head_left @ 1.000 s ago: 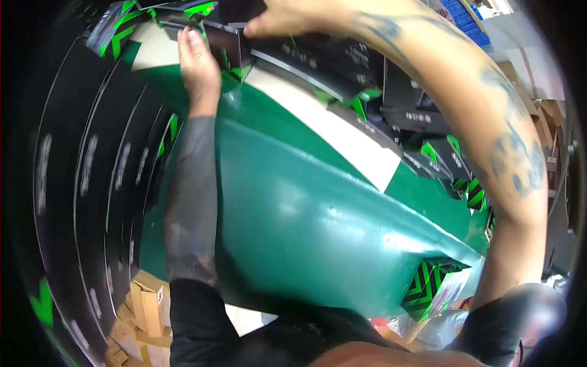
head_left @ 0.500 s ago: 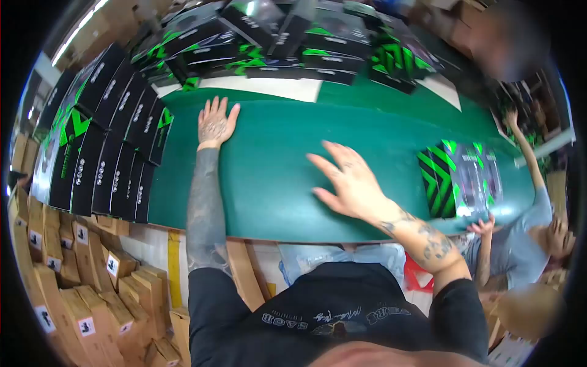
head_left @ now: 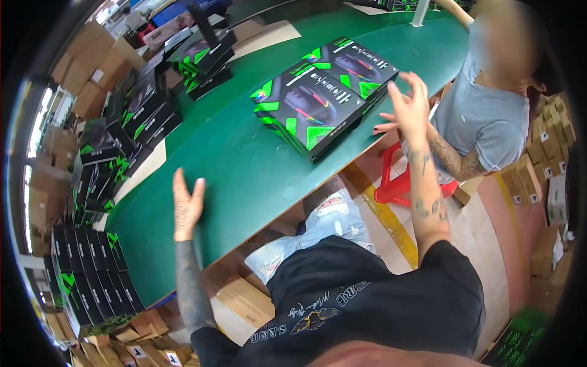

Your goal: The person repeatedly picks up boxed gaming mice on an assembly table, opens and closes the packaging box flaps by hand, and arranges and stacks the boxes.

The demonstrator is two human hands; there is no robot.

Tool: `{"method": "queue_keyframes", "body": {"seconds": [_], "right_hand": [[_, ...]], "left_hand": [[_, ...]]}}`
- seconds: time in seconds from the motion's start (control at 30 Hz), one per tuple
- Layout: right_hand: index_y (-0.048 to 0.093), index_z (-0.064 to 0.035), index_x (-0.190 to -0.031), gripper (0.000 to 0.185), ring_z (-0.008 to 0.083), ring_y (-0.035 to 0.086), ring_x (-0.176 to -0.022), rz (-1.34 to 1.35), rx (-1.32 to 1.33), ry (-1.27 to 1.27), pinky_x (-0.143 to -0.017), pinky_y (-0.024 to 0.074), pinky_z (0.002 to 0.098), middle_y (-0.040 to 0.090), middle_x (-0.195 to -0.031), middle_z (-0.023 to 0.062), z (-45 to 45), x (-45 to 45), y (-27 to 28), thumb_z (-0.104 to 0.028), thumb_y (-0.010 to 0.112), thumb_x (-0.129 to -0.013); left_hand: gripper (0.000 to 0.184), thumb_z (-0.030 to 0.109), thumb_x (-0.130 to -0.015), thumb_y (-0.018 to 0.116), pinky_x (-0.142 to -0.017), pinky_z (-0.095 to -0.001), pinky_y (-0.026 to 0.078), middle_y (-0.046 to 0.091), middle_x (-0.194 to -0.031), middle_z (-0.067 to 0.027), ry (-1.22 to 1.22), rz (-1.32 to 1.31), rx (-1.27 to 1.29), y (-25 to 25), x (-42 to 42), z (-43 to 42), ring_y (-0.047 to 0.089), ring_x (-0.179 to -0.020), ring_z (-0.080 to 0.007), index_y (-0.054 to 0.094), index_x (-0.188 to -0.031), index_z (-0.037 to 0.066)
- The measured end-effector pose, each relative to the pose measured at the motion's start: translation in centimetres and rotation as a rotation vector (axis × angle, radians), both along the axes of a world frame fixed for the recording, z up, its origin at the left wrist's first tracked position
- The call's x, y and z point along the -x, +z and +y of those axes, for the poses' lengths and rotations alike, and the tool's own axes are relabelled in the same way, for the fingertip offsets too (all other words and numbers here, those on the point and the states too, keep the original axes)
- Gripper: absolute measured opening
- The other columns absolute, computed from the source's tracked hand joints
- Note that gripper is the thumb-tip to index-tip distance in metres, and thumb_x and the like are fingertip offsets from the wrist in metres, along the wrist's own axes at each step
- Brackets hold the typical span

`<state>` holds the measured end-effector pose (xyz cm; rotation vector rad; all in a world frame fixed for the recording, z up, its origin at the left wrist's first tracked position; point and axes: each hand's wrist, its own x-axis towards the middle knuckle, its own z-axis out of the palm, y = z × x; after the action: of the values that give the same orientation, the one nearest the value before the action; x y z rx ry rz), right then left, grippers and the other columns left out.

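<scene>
Right of the long green table (head_left: 232,177): grey-shirted co-worker (head_left: 489,110), head (head_left: 507,40) blurred; one hand (head_left: 385,126) mostly hidden behind wearer's bare right hand (head_left: 409,110); other arm (head_left: 458,12) cut by top edge. On it, black-and-green cardboard boxes (head_left: 315,110): white icons too small to read.

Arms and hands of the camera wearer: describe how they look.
The left hand and right hand are both ungloved. The left forearm has a dense dark covering, tattooing or a snug sleeve, I cannot tell which; the right forearm bears separate dark tattoos. A black, short-sleeved cloth T-shirt covers the upper arms.
</scene>
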<state>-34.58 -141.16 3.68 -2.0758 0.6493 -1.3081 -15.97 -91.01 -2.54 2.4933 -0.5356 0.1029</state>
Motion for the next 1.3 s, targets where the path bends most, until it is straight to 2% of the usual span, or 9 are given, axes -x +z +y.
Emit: {"method": "queue_keyframes", "body": {"seconds": [0.2,0.33,0.4,0.6,0.73,0.87,1.03,1.2,1.3], "right_hand": [[0.062,-0.0096,-0.117,0.049,0.0179,0.061,-0.098,0.615,-0.909,0.623,-0.083,0.0474,0.0338,0.066,-0.109,0.0066,-12.6,-7.6,1.8,-0.041,0.072,-0.082],[0.059,-0.0052,-0.124,0.047,0.0105,0.058,-0.101,0.679,-0.777,0.946,-0.093,0.0431,0.0263,0.065,-0.114,0.0031,-11.7,-7.5,0.8,-0.033,0.069,-0.088],[0.053,-0.0005,-0.132,0.054,0.0096,0.055,-0.107,0.711,-0.623,1.039,-0.096,0.0423,0.0261,0.062,-0.121,0.0047,-8.0,-7.0,0.4,-0.03,0.069,-0.089],[0.025,-0.0018,-0.15,0.085,0.0237,0.054,-0.118,0.496,-0.438,1.239,-0.095,0.048,0.0384,0.053,-0.133,0.0158,7.5,-8.2,-1.7,-0.026,0.072,-0.083],[0.012,-0.0008,-0.151,0.108,0.0352,0.051,-0.126,0.566,-0.17,1.325,-0.104,0.0403,0.0408,0.049,-0.136,0.0253,11.8,-9.1,-0.5,-0.029,0.08,-0.073],[0.033,0.0059,-0.143,0.089,0.0387,0.05,-0.125,0.641,-0.11,1.067,-0.107,0.0373,0.0396,0.049,-0.135,0.0283,13.2,-9.3,1.8,-0.039,0.075,-0.078],[0.046,0.0095,-0.132,0.07,0.0392,0.055,-0.118,0.586,0.167,0.632,-0.102,0.0422,0.0393,0.056,-0.125,0.0287,16.7,-9.0,2.5,-0.037,0.07,-0.084],[0.06,0.0016,-0.116,0.024,0.0058,0.056,-0.084,0.108,-0.627,1.09,-0.072,0.0482,0.0243,0.065,-0.1,0.0014,19.1,-9.6,4.7,-0.01,0.056,-0.096],[0.062,0.002,-0.106,0.017,0.0105,0.058,-0.068,0.086,-0.466,1.09,-0.062,0.0483,0.026,0.066,-0.086,0.004,22.3,-9.5,4.9,-0.008,0.054,-0.095]], "left_hand": [[0.09,0.046,-0.092,0.058,-0.114,-0.0402,0.026,0.017,-0.155,-0.0246,-0.153,0.605,0.617,3.4,5.7,-18.7,0.024,-0.142,-0.0343,0.009,-0.15,-0.004],[0.098,0.044,-0.089,0.063,-0.115,-0.0384,0.023,0.013,-0.155,-0.0274,-0.169,0.378,0.451,3.3,6.3,-20.7,0.014,-0.145,-0.0341,0.006,-0.149,-0.008],[0.099,0.038,-0.086,0.067,-0.115,-0.0377,0.022,0.013,-0.155,-0.0262,-0.022,0.501,0.831,2.0,6.3,-17.5,0.012,-0.146,-0.0307,0.006,-0.149,-0.008],[0.073,0.022,-0.089,0.063,-0.106,-0.0287,0.035,0.044,-0.142,-0.0131,0.258,0.472,1.187,4.2,4.3,-2.4,0.046,-0.126,-0.019,0.028,-0.148,-0.002],[0.086,0.03,-0.082,0.071,-0.11,-0.0398,0.034,0.028,-0.153,-0.0199,0.309,0.227,0.716,7.2,4.7,2.1,0.038,-0.135,-0.0281,0.026,-0.148,-0.001],[0.126,0.048,-0.048,0.09,-0.11,-0.0435,0.035,0.024,-0.153,-0.0259,-0.041,-0.04,-0.098,9.3,6.7,1.6,0.033,-0.139,-0.0378,0.029,-0.147,-0.001],[0.099,0.037,-0.058,0.088,-0.097,-0.0382,0.049,0.049,-0.138,-0.0233,0.097,-0.295,-0.103,8.0,6.8,1.0,0.056,-0.12,-0.0346,0.044,-0.138,-0.001],[0.028,0.025,-0.093,0.06,-0.065,-0.0408,0.05,0.069,-0.087,-0.0164,0.277,-0.329,0.169,8.1,6.8,1.9,0.066,-0.074,-0.0346,0.066,-0.103,-0.002],[0.029,0.025,-0.096,0.058,-0.059,-0.0412,0.046,0.068,-0.075,-0.0146,0.517,-0.465,0.155,7.2,6.5,1.6,0.064,-0.064,-0.032,0.066,-0.085,-0.001]]}}
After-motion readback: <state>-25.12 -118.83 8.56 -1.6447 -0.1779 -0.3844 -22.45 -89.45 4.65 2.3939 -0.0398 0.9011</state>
